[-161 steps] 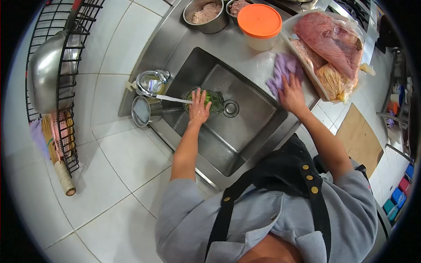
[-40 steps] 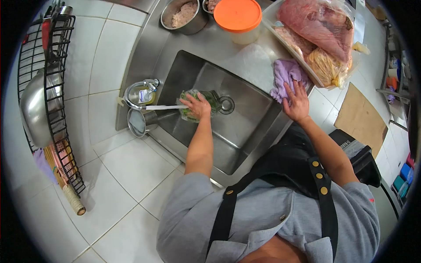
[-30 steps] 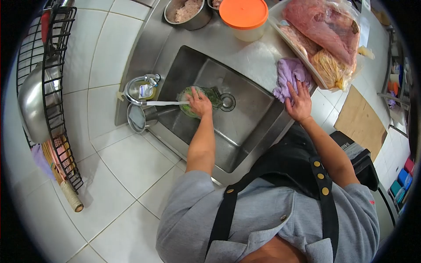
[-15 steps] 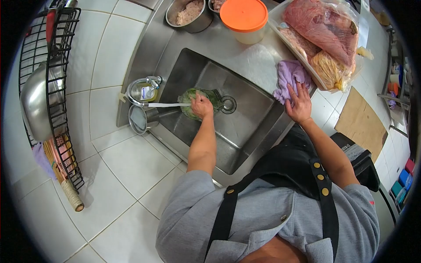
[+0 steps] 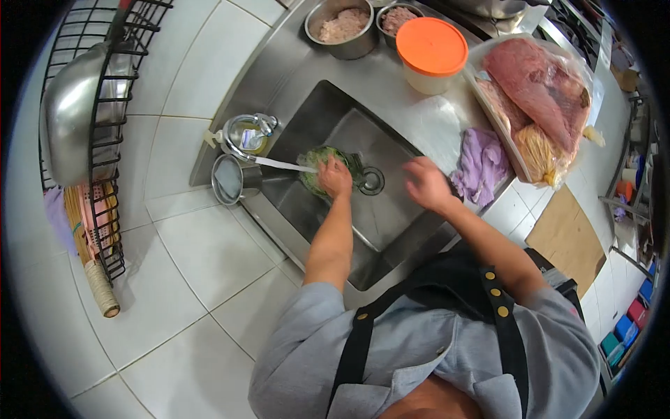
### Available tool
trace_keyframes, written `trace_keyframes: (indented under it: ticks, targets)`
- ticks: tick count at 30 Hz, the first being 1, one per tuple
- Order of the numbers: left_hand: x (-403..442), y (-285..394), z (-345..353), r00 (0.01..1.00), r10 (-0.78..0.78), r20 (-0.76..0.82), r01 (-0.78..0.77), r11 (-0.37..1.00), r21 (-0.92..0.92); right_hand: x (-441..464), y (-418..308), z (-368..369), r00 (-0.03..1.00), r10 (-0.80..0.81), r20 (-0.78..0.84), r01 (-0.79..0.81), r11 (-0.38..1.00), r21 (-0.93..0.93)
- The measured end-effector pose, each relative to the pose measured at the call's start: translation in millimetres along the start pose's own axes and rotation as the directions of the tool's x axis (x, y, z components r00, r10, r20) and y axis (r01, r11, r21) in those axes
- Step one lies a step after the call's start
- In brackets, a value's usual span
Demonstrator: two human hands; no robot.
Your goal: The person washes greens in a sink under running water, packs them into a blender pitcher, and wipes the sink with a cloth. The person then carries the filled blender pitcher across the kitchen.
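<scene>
My left hand [image 5: 336, 177] is down in the steel sink [image 5: 412, 209], its fingers curled into leafy greens [image 5: 314, 183] that seem to lie in a clear plastic bag. A white hose [image 5: 283, 165] from the tap [image 5: 241, 136] ends right at the greens. The drain [image 5: 372, 181] is just to their right. Above the sink's right side hangs my right hand [image 5: 427, 184], blurred, with loosely bent fingers and nothing in it. A crumpled purple cloth [image 5: 480, 167] lies on the counter to the right of that hand, apart from it.
A tub with an orange lid [image 5: 432, 47] and steel pots of minced meat [image 5: 345, 29] stand at the back. A tray of bagged meat [image 5: 537, 84] occupies the right counter. On the left are a small steel pot [image 5: 234, 183] and a wall rack [image 5: 105, 105].
My right hand has left the purple cloth and moved left over the sink. My left hand stays at the greens. The camera view has shifted slightly.
</scene>
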State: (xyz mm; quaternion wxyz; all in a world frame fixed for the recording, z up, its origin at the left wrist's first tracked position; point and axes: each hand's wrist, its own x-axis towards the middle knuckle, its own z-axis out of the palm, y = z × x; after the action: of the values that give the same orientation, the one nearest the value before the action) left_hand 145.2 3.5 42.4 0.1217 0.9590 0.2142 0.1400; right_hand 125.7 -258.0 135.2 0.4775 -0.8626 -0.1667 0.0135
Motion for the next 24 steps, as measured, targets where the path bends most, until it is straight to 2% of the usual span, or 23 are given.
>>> trace_keyframes:
  ticks: [1, 2, 3, 4, 5, 6, 7, 9, 11, 13, 15, 17, 19, 21, 22, 23, 24]
  targets:
    - [0.6, -1.5, 1.6, 1.000, 0.002, -0.013, -0.002, 1.000, -0.003, 20.1, 12.6, 31.6, 0.988, 0.065, 0.139, -0.064, 0.998, -0.011]
    - [1.2, -3.2, 4.1, 0.999, 0.028, -0.044, -0.029, 1.000, -0.009, 39.4, 23.2, 62.1, 0.973, 0.099, 0.208, -0.103, 0.995, 0.010]
    - [1.2, -4.0, 5.8, 0.996, 0.055, -0.072, -0.056, 0.998, -0.012, 57.4, 30.2, 92.0, 0.959, 0.140, 0.247, -0.127, 0.990, -0.067]
    - [1.1, -1.8, 3.7, 0.995, 0.061, -0.082, -0.062, 0.998, -0.011, 74.3, 22.0, 106.2, 0.925, 0.229, 0.302, -0.242, 0.970, 0.008]
    - [2.4, 2.3, 0.0, 1.000, 0.006, -0.011, -0.006, 1.000, -0.009, 91.7, 13.6, 118.2, 0.880, 0.307, 0.362, -0.356, 0.931, 0.076]
    - [2.6, 1.2, -2.4, 0.996, -0.050, 0.067, 0.050, 0.999, 0.005, 103.9, 9.3, 132.5, 0.882, 0.305, 0.360, -0.357, 0.930, 0.087]
    - [2.1, -2.4, -1.6, 0.996, -0.046, 0.072, 0.046, 0.999, 0.015, 113.0, 6.3, 146.2, 0.863, 0.349, 0.366, -0.401, 0.913, 0.077]
    - [1.0, -4.1, -0.8, 0.998, 0.055, 0.022, -0.054, 0.998, -0.013, 124.4, 3.3, 164.1, 0.839, 0.396, 0.373, -0.448, 0.892, 0.061]
    - [1.7, -3.1, -4.0, 0.998, 0.019, 0.065, -0.017, 0.999, -0.034, 132.0, 1.6, 173.8, 0.906, 0.297, 0.302, -0.321, 0.947, 0.030]
    - [0.7, -5.2, -3.4, 0.994, -0.021, 0.103, 0.026, 0.998, -0.056, 134.9, -1.5, 174.7, 0.910, 0.283, 0.304, -0.310, 0.950, 0.043]
    - [3.1, -1.9, -7.3, 0.998, 0.018, 0.062, -0.016, 0.999, -0.044, 135.3, -0.8, 175.0, 0.915, 0.264, 0.304, -0.295, 0.954, 0.059]
    - [4.6, 5.3, -16.9, 0.995, -0.010, 0.096, 0.016, 0.998, -0.057, 123.9, 5.5, 172.9, 0.962, 0.065, 0.266, -0.107, 0.983, 0.150]
    - [0.3, 6.5, -17.6, 0.990, -0.039, 0.138, 0.049, 0.996, -0.069, 113.3, -5.1, 173.4, 0.960, 0.115, 0.256, -0.151, 0.980, 0.128]
    - [2.2, 3.3, -12.8, 0.994, -0.050, 0.100, 0.060, 0.994, -0.097, 105.5, -10.6, 175.8, 0.958, 0.161, 0.238, -0.192, 0.975, 0.112]
    - [3.6, 1.1, -9.0, 0.994, -0.052, 0.096, 0.062, 0.994, -0.095, 103.6, -10.3, 178.6, 0.974, 0.220, 0.048, -0.225, 0.960, 0.165]
    - [2.8, -0.9, -5.3, 0.997, -0.041, 0.066, 0.047, 0.995, -0.085, 99.9, -9.9, 181.1, 0.949, 0.284, -0.139, -0.250, 0.942, 0.224]
    - [2.3, -2.1, -1.4, 0.999, -0.029, 0.038, 0.031, 0.997, -0.076, 94.6, -4.2, 184.2, 0.949, 0.285, -0.138, -0.250, 0.942, 0.224]
